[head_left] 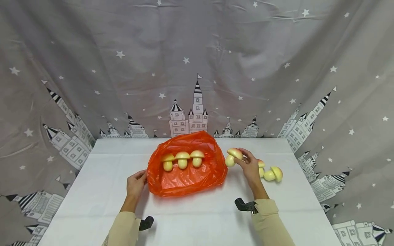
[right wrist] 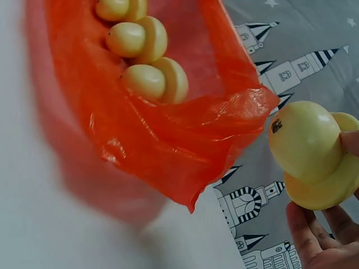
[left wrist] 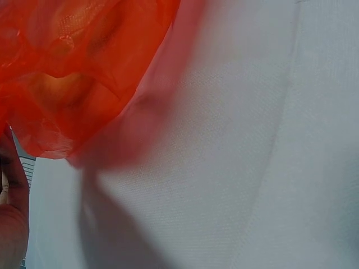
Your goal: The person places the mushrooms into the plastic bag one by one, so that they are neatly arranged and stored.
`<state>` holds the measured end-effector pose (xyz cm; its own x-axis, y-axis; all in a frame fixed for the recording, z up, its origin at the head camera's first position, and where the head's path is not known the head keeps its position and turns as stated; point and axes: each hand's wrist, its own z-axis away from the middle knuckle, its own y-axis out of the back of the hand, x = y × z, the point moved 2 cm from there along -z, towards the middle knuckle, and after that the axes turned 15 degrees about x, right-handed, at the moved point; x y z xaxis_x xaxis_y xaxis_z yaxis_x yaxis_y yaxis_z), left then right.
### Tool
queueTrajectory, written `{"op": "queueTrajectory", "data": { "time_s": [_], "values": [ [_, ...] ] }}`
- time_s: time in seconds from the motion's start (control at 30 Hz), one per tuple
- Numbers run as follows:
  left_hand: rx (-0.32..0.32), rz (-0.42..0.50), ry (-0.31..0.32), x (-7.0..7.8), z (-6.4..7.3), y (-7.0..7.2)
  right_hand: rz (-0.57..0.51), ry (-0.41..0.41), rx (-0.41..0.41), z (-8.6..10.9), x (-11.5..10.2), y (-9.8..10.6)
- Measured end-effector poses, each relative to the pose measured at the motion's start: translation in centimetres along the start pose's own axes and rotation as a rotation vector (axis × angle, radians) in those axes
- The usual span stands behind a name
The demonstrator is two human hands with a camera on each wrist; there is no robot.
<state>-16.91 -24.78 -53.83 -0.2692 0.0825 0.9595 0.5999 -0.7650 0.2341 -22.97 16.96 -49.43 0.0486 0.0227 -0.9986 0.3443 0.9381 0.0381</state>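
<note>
An orange-red plastic bag (head_left: pixel 187 189) lies wide-mouthed on the white table, with three yellow toy mushrooms (head_left: pixel 182 160) in a row inside it. At the bag's left edge, my left hand (head_left: pixel 135 183) grips the plastic; its fingertips are partly hidden by the bag. My right hand (head_left: pixel 250 167) holds another toy mushroom (head_left: pixel 234 156) by its cap, just right of the bag's rim. In the right wrist view, this held mushroom (right wrist: pixel 307 140) shows its stem end toward the bag, with thumb and fingers around the cap.
Two more mushrooms lie on the table right of the right hand: one (head_left: pixel 276 174) on its side, the other (head_left: pixel 261 167) partly covered by the hand. A grey curtain (head_left: pixel 138 75) printed with castles and stars hangs behind the white table (head_left: pixel 197 222).
</note>
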Motion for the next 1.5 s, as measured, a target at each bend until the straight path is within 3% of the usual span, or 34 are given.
{"op": "queueTrajectory", "data": {
  "time_s": [0.87, 1.2, 1.5],
  "values": [
    [-0.002, 0.005, -0.001, -0.3, 0.1, -0.4, -0.082, 0.015, -0.090, 1.8, -1.7, -3.6],
    [0.004, -0.003, 0.022, -0.4, 0.1, -0.3, -0.154, 0.012, -0.175, 2.7, -2.7, -5.7],
    [-0.002, -0.009, 0.027, -0.6, 0.0, -0.4, -0.081, 0.015, -0.224, 3.2, -2.9, -7.3]
  ]
}}
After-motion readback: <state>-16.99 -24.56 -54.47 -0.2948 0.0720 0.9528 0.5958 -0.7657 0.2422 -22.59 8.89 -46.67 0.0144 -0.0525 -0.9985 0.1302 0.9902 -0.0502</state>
